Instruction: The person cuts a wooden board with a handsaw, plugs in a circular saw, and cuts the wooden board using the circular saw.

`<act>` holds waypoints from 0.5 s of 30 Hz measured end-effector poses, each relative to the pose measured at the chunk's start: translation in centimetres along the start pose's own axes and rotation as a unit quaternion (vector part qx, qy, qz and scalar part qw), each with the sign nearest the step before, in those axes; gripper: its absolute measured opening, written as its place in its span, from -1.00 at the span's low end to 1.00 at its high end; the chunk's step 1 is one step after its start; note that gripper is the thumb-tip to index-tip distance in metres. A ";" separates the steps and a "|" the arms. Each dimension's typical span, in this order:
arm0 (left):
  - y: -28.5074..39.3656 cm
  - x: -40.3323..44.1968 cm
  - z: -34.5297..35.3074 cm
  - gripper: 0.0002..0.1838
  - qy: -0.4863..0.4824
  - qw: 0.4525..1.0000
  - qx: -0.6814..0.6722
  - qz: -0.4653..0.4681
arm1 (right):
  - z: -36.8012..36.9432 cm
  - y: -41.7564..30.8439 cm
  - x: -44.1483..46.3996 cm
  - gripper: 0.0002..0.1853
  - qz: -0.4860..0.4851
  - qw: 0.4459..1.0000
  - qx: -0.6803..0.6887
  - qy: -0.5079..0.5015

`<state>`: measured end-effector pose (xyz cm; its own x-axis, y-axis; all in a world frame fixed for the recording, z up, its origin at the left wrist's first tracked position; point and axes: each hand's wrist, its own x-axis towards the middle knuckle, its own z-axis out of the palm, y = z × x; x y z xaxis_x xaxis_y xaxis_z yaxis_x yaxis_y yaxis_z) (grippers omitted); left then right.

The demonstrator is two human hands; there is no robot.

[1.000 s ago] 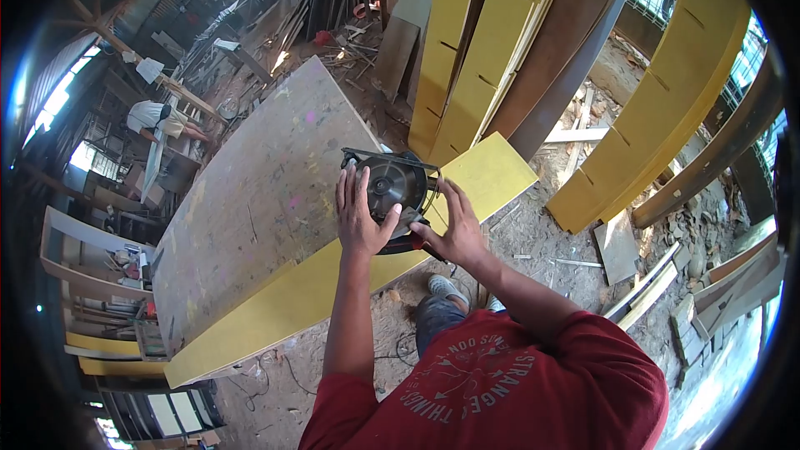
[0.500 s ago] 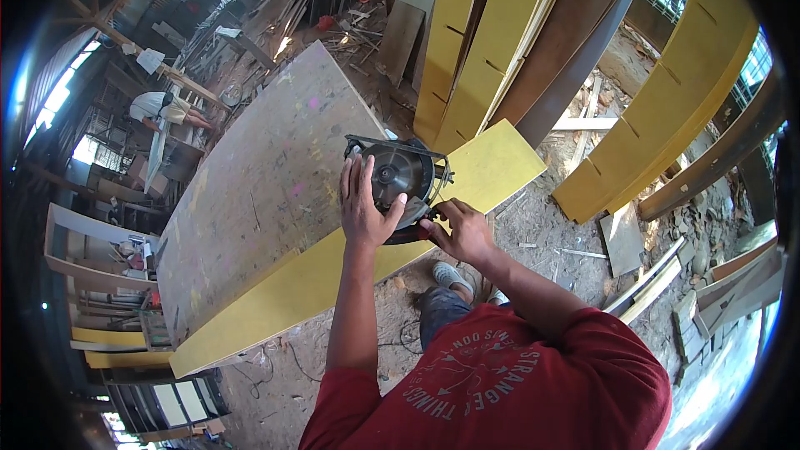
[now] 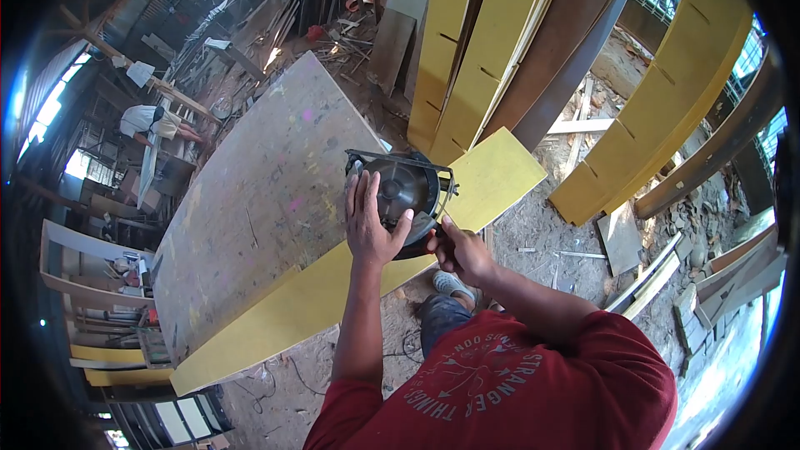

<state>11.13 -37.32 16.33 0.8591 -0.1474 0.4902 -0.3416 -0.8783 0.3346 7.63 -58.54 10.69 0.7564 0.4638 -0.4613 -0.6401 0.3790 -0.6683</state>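
Observation:
A circular saw [image 3: 402, 192] lies on its side over a long yellow board [image 3: 279, 325], its round blade facing up and its metal base frame standing along the far side. My left hand [image 3: 371, 229] is braced on the saw's near left side, with long fingers along the housing and the thumb across by the blade guard. At the saw's near right edge, my right hand [image 3: 462, 252] has its fingers curled on a dark part with some red on it. The exact part under those fingers is hidden.
The yellow board rests along a paint-spotted worktable [image 3: 258, 167]. Tall slotted yellow boards [image 3: 492, 58] lean beyond it, with a curved yellow panel [image 3: 667, 108] at right. Wood scraps [image 3: 650, 283] lie on the ground. Another person [image 3: 154, 122] bends over work at far left.
My right hand has shifted slightly down and right at the saw's edge, its fingers more curled. My left hand stays on the saw. The view has tilted slightly, and the far person has straightened little.

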 end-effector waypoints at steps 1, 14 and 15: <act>0.1 0.0 -0.1 -0.06 -0.001 1.000 -0.006 -0.001 | -0.1 0.8 -0.4 -0.41 -0.047 0.994 -0.096 -0.004; -1.2 0.2 -1.0 -0.09 0.018 0.992 -0.124 0.009 | 5.5 3.6 5.9 -0.36 -0.216 0.572 -0.790 -0.051; -1.5 0.0 -1.3 -0.12 0.018 0.989 -0.144 0.023 | 5.0 4.8 6.9 -0.38 -0.266 0.565 -0.780 -0.026</act>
<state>11.19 -35.38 16.88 0.8279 -0.1639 0.5363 -0.4791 -0.7037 0.5246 9.11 -49.50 7.25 0.7547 0.6550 0.0389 0.6059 -0.6729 -0.4244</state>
